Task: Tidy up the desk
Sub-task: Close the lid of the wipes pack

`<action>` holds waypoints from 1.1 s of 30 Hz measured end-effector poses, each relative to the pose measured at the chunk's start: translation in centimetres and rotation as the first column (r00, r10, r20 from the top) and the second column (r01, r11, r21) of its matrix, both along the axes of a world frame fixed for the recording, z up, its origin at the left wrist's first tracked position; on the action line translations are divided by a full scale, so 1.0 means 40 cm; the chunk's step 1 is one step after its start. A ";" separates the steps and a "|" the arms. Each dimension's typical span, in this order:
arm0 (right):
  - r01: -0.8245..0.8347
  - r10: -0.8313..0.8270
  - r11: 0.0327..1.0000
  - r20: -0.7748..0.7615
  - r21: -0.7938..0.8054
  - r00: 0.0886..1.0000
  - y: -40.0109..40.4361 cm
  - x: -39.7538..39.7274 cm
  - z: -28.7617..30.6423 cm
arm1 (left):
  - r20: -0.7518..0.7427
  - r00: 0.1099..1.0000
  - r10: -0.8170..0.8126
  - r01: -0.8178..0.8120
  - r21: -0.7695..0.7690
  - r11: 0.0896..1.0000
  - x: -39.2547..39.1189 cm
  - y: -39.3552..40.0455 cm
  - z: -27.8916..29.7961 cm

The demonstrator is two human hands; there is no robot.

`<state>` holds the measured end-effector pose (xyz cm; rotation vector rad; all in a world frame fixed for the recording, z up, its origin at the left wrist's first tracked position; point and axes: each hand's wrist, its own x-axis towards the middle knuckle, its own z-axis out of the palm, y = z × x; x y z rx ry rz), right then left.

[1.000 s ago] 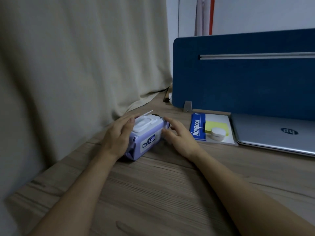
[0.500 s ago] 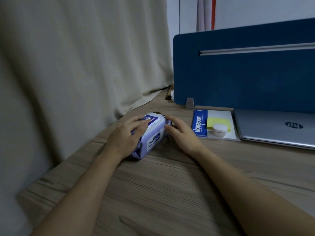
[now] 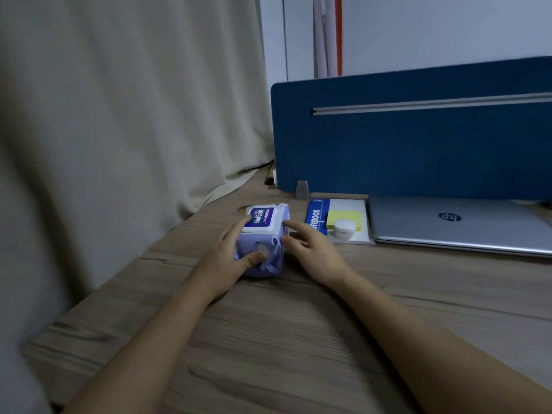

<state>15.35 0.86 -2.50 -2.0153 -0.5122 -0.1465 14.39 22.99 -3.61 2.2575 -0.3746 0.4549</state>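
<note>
A lilac pack of wet wipes [image 3: 263,231] lies on the wooden desk [image 3: 298,339], its white lid with a blue label facing up. My left hand [image 3: 230,258] grips its left side and near end, thumb on the end face. My right hand [image 3: 310,249] rests against its right side with the fingers spread and touching the pack.
A blue-and-white notebook [image 3: 337,216] carries a yellow sticky pad [image 3: 343,218] and a small white round case [image 3: 343,228]. A shut silver laptop [image 3: 460,225] lies to its right. A blue divider panel [image 3: 418,138] stands behind; a beige curtain [image 3: 119,130] hangs left.
The wipes pack's white flap lid has been pressed shut, and the pack has been turned so that it lies lengthwise away from me, lid label up. Both hands stayed on it.
</note>
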 end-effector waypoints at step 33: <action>0.387 -0.236 0.741 0.327 -0.549 0.915 -0.192 0.133 -0.049 | 0.090 0.981 0.169 -0.184 0.187 0.965 0.265 -0.192 -0.032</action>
